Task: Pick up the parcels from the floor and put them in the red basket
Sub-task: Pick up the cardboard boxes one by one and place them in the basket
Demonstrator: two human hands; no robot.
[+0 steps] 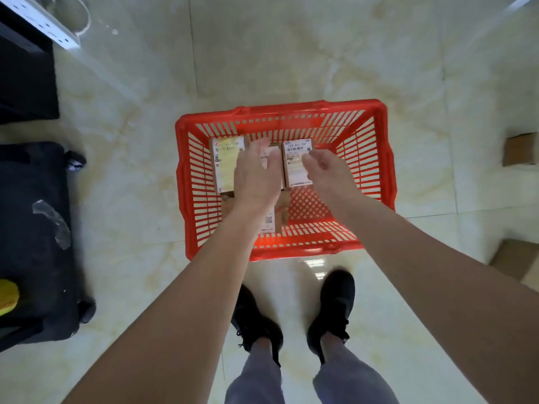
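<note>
- Parcels, cardboard with white labels, lie flat inside the red basket (388, 170): one parcel (226, 164) at the basket's far-left corner, a labelled parcel (296, 170) right of centre along the far wall, a middle parcel (274, 158) between them, mostly hidden by the hand.
- One more near parcel (277, 217) sits toward the basket's near wall, half covered by the left forearm; QR label showing.
- Red basket stands on the pale tiled floor (291, 53), just beyond the person's black shoes (335, 304).
- Left hand (256, 176) hovers over the basket centre, above the middle parcel, fingers straight and spread, gripping nothing; contact with the parcel below unclear due to blur.
- Right hand (323, 170) is over the labelled parcel's near-right corner, fingers loosely curled, nothing held; cannot tell if the fingertips touch the label.
- Two loose boxes on the floor right of the basket: one box (520, 150) level with the basket's far half, another box (516, 260) nearer the frame edge, cut off.
- Black suitcase (35, 243) stands left of the basket, well apart; a yellow object (7, 295) at its near-left edge.
- White power strip (43, 21) lies far-left of the basket, beside a dark cabinet (26, 77).
</note>
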